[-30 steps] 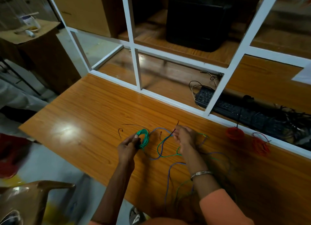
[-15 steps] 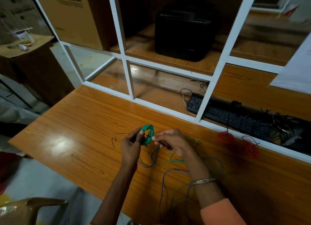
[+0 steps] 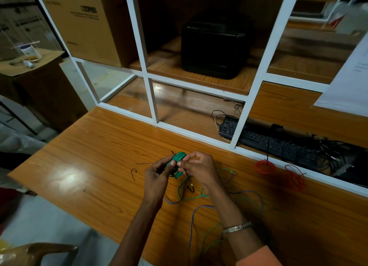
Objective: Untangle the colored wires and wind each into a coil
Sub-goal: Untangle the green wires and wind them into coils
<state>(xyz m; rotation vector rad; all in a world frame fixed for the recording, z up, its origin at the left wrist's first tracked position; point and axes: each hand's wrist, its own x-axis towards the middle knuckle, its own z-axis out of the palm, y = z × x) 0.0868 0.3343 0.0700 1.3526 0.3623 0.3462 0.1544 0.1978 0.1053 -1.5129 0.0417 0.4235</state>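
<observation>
1. Head view, far left: a white cup (image 3: 30, 51) stands on a cardboard-topped stand (image 3: 29, 66), and a chair back (image 3: 37, 252) shows at the near left corner.
2. On the wooden surface (image 3: 95, 146), a short dark wire piece (image 3: 133, 173) lies just left of the hands.
3. The left hand (image 3: 157, 175) has its fingers curled round the green wire coil (image 3: 177, 163), thumb pressed on the coil's left side, holding it just above the surface.
4. The right hand (image 3: 198, 169) pinches the same coil from the right, fingertips meeting the left thumb; a metal bracelet (image 3: 237, 228) sits on that wrist.
5. Loose green wire (image 3: 191, 198) trails from the coil down onto the surface, crossing a purple wire (image 3: 192, 222) that loops toward the near edge, between and to the right of the forearms.
6. Farther right, two red wire coils (image 3: 265, 166) lie near the white frame (image 3: 256, 90), well apart from the hands.
7. Behind the frame sit a black keyboard (image 3: 258, 138) and, on the shelf above, a black box (image 3: 215, 46) with a cardboard box (image 3: 83, 22) to its left.
</observation>
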